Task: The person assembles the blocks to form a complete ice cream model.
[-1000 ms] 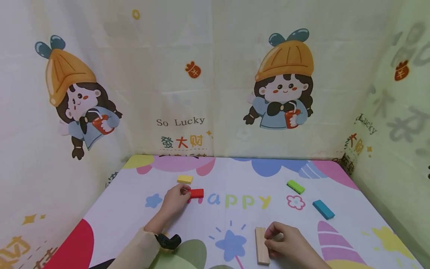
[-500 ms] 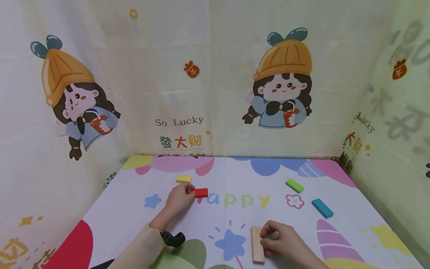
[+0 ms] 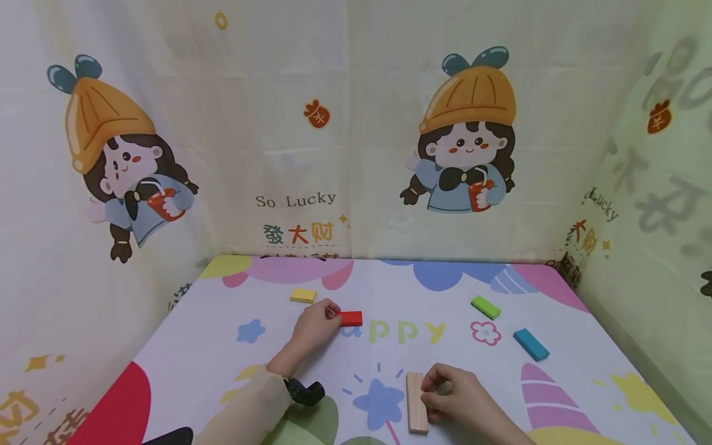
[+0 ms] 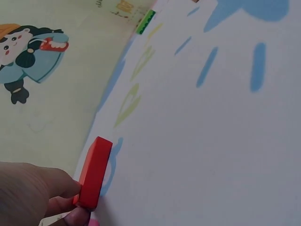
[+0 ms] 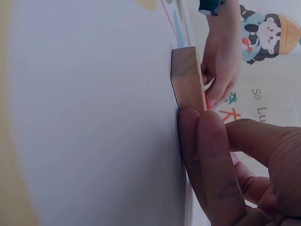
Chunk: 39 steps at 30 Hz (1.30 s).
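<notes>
My left hand (image 3: 317, 324) pinches the left end of a red block (image 3: 351, 319) between thumb and fingers, over the printed lettering. In the left wrist view the red block's long side slants up from the fingertips, close over the white cloth. Lower right in the head view, my right hand (image 3: 457, 394) has curled fingertips at the right long side of a plain wooden block (image 3: 416, 403), which lies lengthwise on the table. The right wrist view shows two fingertips (image 5: 212, 123) against the wood, with the thumb partly hidden behind them.
A yellow block (image 3: 303, 295) lies behind the left hand. Further right are a green block (image 3: 486, 307) and a blue block (image 3: 531, 344). The printed tablecloth (image 3: 384, 358) meets patterned curtains (image 3: 367, 154) at the back and sides.
The left hand has moved the red block to the right across the lettering. My right hand and the wooden block have shifted a little to the left. The other blocks have stayed put.
</notes>
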Available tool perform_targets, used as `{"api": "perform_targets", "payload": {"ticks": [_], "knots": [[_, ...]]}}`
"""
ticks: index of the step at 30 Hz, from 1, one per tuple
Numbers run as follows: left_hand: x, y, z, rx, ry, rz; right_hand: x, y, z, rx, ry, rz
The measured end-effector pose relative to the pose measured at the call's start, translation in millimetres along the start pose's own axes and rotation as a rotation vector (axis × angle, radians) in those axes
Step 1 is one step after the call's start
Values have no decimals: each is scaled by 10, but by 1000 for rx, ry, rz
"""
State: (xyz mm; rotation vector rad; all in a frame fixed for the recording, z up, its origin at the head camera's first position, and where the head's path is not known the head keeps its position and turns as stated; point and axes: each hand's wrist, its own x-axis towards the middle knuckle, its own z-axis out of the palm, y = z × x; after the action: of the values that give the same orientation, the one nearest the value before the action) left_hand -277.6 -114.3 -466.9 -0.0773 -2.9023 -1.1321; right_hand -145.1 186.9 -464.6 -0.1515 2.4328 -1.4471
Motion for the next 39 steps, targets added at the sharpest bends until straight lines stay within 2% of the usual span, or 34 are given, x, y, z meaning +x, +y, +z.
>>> {"api": "perform_targets", "payload": {"ticks": [6, 18, 22, 29, 39], "knots": [[11, 91, 112, 5, -20, 29, 22, -9, 15, 2, 6, -9], [3, 250, 226, -26, -82, 30, 141, -62, 96, -15, 31, 15], [-12, 287, 288, -18, -79, 58, 149, -67, 91, -2, 35, -4], [-51, 352, 384, 12, -76, 97, 156, -76, 92, 8, 27, 23], [-143, 472, 469, 16, -108, 148, 165, -68, 81, -2, 29, 40]]}}
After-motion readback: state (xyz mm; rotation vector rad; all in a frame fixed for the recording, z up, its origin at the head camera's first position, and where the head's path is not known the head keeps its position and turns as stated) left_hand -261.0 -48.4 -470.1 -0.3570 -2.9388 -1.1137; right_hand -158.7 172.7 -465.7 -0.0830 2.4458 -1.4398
